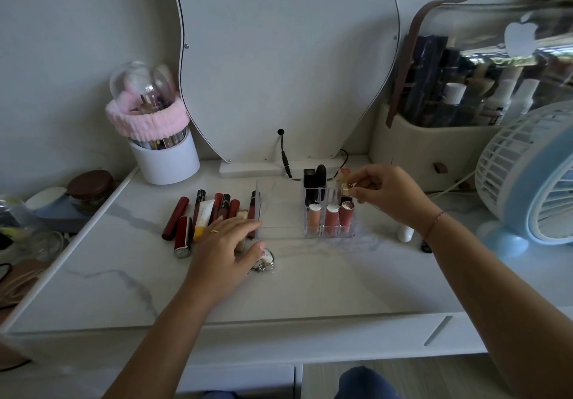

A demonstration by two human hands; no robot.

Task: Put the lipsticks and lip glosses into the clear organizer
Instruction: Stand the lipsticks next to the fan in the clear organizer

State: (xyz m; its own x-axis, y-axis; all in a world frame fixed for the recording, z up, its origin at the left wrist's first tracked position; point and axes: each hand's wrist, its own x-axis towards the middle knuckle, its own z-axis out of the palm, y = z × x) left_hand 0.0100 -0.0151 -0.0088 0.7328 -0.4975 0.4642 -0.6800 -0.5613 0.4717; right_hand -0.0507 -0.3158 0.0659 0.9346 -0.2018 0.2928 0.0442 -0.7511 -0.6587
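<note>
The clear organizer (pixel 328 233) stands right of centre on the marble vanity top. Three pink lip glosses (pixel 331 218) fill its front row; black lipsticks (pixel 315 178) stand in the back. My right hand (pixel 384 194) pinches a gold-capped lipstick (pixel 346 188) over the organizer's right-hand middle slot. Several dark red lipsticks and glosses (pixel 217 209) lie in a loose row to the left, with a yellow and white tube (pixel 203 219) among them. My left hand (pixel 231 243) rests flat on that pile, fingers straight, covering a gold lipstick (pixel 242 213).
A clear divider piece (pixel 258 200) stands beside the pile. A shiny round item (pixel 265 262) lies by my left thumb. A white brush pot (pixel 164 156), a mirror (pixel 285 57), a cosmetics case (pixel 465 104) and a blue fan (pixel 533 175) ring the back. A small white cap (pixel 405 233) lies at right.
</note>
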